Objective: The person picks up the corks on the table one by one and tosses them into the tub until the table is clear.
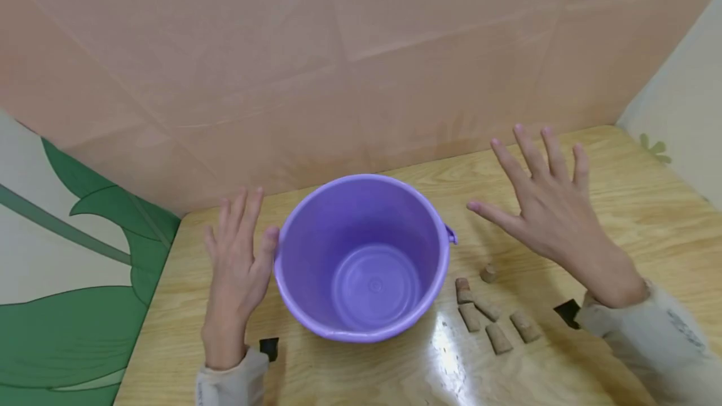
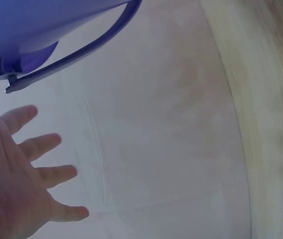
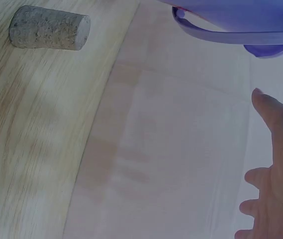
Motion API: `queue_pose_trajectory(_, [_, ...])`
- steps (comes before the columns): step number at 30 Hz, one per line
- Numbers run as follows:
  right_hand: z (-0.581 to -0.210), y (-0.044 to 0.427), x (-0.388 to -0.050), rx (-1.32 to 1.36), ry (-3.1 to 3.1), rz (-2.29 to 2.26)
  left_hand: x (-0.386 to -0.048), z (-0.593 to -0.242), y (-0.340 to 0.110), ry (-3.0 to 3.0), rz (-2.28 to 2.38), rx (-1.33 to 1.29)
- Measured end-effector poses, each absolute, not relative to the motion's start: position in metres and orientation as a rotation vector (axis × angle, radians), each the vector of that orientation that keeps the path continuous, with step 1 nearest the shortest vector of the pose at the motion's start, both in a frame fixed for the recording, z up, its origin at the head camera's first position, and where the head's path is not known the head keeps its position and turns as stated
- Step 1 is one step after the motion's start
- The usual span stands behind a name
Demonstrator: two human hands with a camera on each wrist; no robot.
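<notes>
A purple bucket (image 1: pixel 361 255) stands upright on the wooden table, its round bottom visible from above. My left hand (image 1: pixel 239 262) is beside its left rim with fingers extended; whether the thumb touches the rim I cannot tell. In the left wrist view, the bucket's handle (image 2: pixel 81 55) hangs above the left hand (image 2: pixel 22 174). To the right of the bucket, my right hand (image 1: pixel 549 212) hovers with fingers spread, holding nothing. Several corks (image 1: pixel 498 338) lie between the bucket and the right sleeve. One cork (image 3: pixel 49 28) appears large in the right wrist view.
The wood-grain table (image 1: pixel 637 205) meets a pinkish, creased sheet (image 1: pixel 350 80) at the back. A wall with green leaf pictures (image 1: pixel 62 331) borders the left side, and a pale wall (image 1: pixel 677 105) the right. A small black piece (image 1: pixel 567 313) shows by the right sleeve.
</notes>
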State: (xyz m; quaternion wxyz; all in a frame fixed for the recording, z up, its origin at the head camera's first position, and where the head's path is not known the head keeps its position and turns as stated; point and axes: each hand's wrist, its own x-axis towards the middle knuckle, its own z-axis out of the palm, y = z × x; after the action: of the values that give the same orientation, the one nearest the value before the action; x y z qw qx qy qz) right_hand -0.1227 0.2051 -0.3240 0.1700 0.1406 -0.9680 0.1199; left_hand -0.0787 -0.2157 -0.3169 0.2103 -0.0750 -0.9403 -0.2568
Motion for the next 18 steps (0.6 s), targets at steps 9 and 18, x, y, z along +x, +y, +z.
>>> queue_pose_trajectory(9, [-0.323, 0.207, -0.118, 0.415, -2.773, 0.357, -0.078, -0.315, -0.216, -2.661, -0.858, -0.296])
queue_pose_trajectory(18, [-0.329, 0.214, -0.111, 0.491, -2.827, 0.423, -0.077, -0.313, -0.217, -2.72, -1.046, -0.363])
